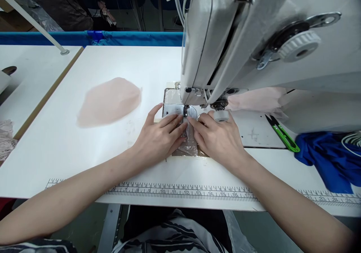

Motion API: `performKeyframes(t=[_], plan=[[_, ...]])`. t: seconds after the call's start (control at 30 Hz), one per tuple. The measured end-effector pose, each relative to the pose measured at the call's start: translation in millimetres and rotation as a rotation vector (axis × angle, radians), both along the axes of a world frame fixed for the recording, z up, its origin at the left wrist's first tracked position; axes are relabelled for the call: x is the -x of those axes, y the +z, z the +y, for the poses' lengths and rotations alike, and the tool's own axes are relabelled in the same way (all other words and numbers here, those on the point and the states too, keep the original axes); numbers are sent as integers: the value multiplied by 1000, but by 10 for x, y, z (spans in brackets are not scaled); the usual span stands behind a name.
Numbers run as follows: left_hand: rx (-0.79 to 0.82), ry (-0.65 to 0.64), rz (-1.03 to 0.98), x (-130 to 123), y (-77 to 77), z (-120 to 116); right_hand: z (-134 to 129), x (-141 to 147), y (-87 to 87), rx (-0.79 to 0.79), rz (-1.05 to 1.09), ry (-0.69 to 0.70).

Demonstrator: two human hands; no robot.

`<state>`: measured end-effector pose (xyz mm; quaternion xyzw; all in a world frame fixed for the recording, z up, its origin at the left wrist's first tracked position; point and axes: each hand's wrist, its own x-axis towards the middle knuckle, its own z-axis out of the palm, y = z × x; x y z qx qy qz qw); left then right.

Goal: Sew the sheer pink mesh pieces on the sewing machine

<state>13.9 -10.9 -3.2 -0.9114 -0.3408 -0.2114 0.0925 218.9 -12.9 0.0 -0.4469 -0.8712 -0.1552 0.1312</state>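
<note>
At the sewing machine (203, 57), both hands rest on the bed around the presser foot (185, 110). My left hand (158, 134) lies flat to the left of it, fingers stretched out and thumb apart. From the right, my right hand (220, 138) reaches in with its fingers bent and its index fingertip close to the foot. A thin, see-through strip (188, 136) shows between the hands. Whatever the right fingers press or pinch is hidden beneath them. The needle tip cannot be made out.
A sheer pink fabric piece (109, 102) lies left of the machine; more pink fabric (256, 98) sits behind the needle area. Green thread snips (283, 134) and blue cloth (324, 157) are at right. A printed ruler (175, 192) runs along the front edge. Another person (62, 4) is beyond the table.
</note>
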Motion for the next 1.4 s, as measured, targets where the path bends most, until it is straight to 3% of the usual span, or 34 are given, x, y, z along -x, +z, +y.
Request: performKeyframes(t=[0.23, 0.37, 0.5, 0.6, 0.77, 0.83, 0.93, 1.03, 1.17, 1.4], plan=[[-4, 5, 16, 3, -10, 22, -1, -24, -3, -69, 31, 30], [-50, -32, -1, 16, 84, -28, 0, -88, 68, -95, 123, 137], [161, -177, 70, 49, 261, -184, 5, -125, 140, 47, 164, 396], [290, -169, 222, 46, 304, -287, 12, -137, 141, 144, 183, 473], [68, -78, 156, 15, 168, -243, 20, -152, 135, 214, 223, 500], [145, -31, 14, 22, 145, -179, 20, -145, 133, 211, 222, 488], [404, 42, -204, 41, 188, -93, 27, -127, 111, 148, 236, 435], [551, 51, -293, 39, 258, -21, 47, -128, 83, 85, 312, 407], [658, 12, -186, 25, 293, 91, 78, -141, 72, 22, 453, 396], [658, -70, -53, 67, 267, 273, 85, -104, 37, -112, 520, 317]])
